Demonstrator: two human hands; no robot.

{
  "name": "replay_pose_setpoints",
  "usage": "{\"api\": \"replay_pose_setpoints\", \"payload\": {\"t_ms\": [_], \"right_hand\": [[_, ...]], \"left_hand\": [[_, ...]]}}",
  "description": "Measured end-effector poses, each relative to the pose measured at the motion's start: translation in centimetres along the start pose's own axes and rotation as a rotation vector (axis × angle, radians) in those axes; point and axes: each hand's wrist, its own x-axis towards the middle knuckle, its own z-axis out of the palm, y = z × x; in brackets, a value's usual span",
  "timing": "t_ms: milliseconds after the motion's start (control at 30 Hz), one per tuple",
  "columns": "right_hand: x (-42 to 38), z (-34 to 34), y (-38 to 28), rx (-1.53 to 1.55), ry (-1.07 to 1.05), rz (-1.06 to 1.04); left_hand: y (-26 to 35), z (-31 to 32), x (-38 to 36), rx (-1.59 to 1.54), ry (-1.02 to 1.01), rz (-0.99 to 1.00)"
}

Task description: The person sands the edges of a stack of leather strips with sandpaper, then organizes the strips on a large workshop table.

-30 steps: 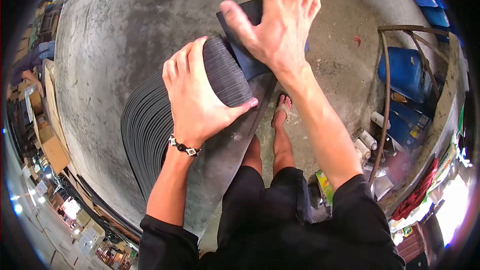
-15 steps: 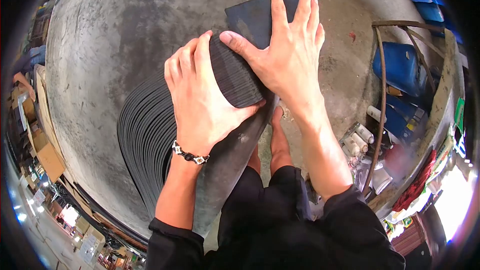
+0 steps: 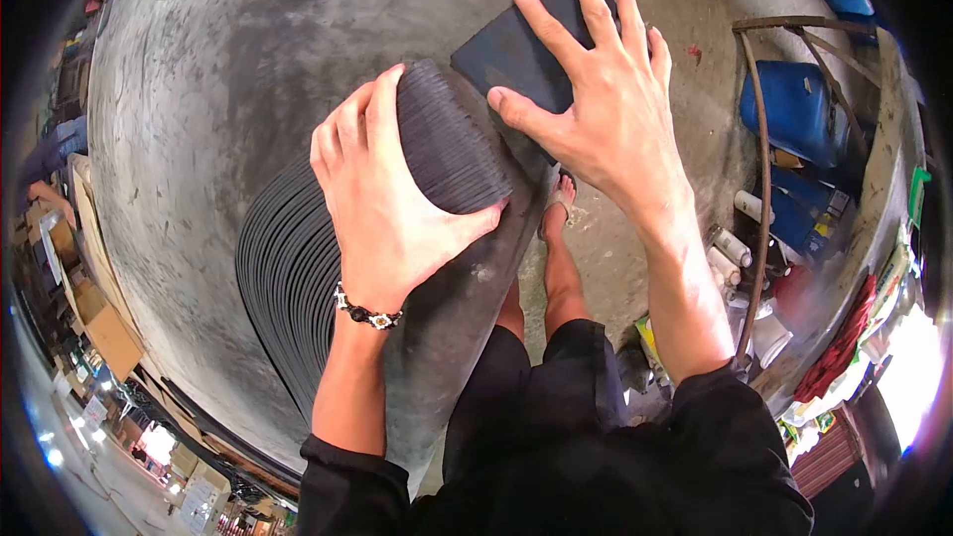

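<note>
A thick stack of black flexible strips [image 3: 288,268] bends across the grey table. My left hand [image 3: 382,194], with a beaded bracelet at the wrist, grips the stack near its end, fingers over the far side and thumb at the near corner. The layered end faces up and right. My right hand [image 3: 606,109] is spread, palm down, on a separate flat dark piece [image 3: 516,55] at the table's edge. Its thumb lies near the piece's lower part, apart from the stack.
The grey table [image 3: 179,139] ends in a slanting edge above my legs. At right are a blue container [image 3: 794,114], a curved rusty metal bar [image 3: 762,189] and white bottles [image 3: 730,246]. Cardboard [image 3: 109,333] and another person's arm [image 3: 50,197] show at far left.
My right hand has shifted right, away from the stack, and the flat dark piece has turned under it. My left hand has moved slightly left, still gripping the stack.
</note>
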Motion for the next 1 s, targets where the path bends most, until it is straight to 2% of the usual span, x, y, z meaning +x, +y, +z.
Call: {"api": "replay_pose_setpoints", "payload": {"t_ms": [133,300,467,600,733,967,1000], "right_hand": [[-0.2,-0.5,-0.5,-0.076,-0.158,0.056],[-0.4,-0.7,2.1,0.140,-0.157,-0.099],[-0.7,1.3,6.4,0.451,-0.045,-0.253],[-1.2,0.9,3.1,0.296,-0.020,-0.123],[-1.0,2.7,2.8,0.539,0.051,-0.015],[-1.9,5.4,5.2,0.865,0.223,-0.022],[-2.0,5.0,5.1,0.852,0.198,-0.036]], "left_hand": [[0.6,-0.2,-0.4,0.002,-0.056,0.031],[1.5,-0.2,-2.2,-0.008,-0.142,0.105],[2.3,-0.9,-2.1,0.066,-0.216,0.093],[3.0,-1.0,-2.1,0.066,-0.239,0.086],[3.2,-1.3,-1.8,0.085,-0.279,0.069],[2.1,-0.4,-2.1,0.106,-0.206,0.124],[2.1,-0.3,-2.0,0.102,-0.198,0.137]]}}
